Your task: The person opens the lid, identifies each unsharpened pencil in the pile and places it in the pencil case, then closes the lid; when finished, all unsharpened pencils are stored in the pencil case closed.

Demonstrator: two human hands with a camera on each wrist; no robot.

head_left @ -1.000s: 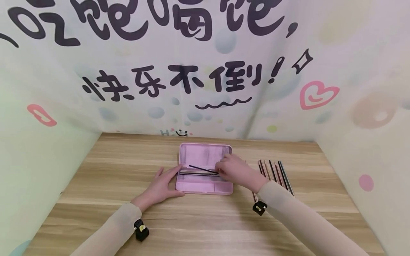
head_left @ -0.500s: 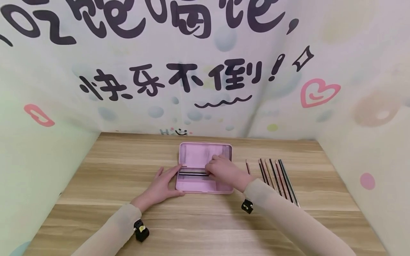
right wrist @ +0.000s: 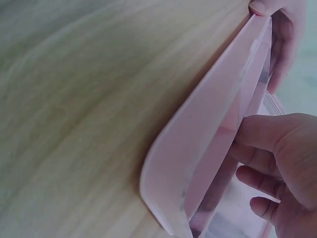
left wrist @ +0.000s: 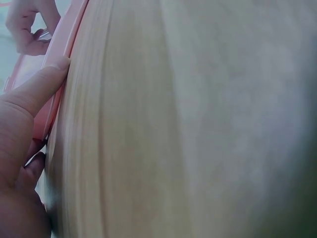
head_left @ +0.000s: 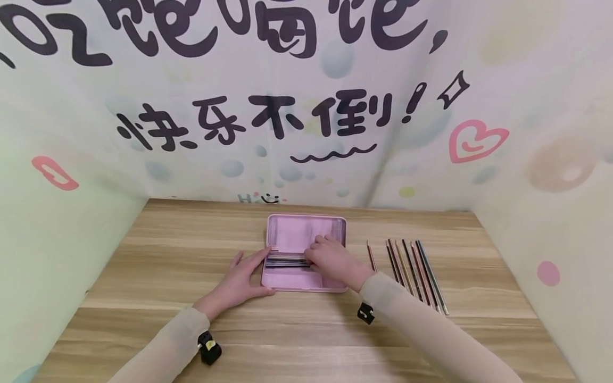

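A pink pencil case (head_left: 292,282) lies open on the table, lid tilted back. My left hand (head_left: 238,282) spans its left end, thumb at the front corner and fingers at the hinge side; in the left wrist view the thumb (left wrist: 42,89) presses the rim. Inside the case, my right hand (head_left: 335,259) pinches a dark pencil (head_left: 289,266), whose left part shows while the rest is hidden by the fingers. Just behind that pencil several others (head_left: 286,257) lie lengthwise. In the right wrist view the right fingers (right wrist: 260,131) reach over the front wall.
Right of the case several pencils (head_left: 414,266) lie side by side on the wooden table (head_left: 306,335), points away from me. One reddish pencil (head_left: 371,255) lies apart, nearer the case and partly behind my right wrist. A printed cloth wall (head_left: 220,175) stands behind the table.
My right hand has moved left and lowered the dark pencil from a slant above the case to lie nearly parallel with the others inside. The left hand stays at the case's left end.
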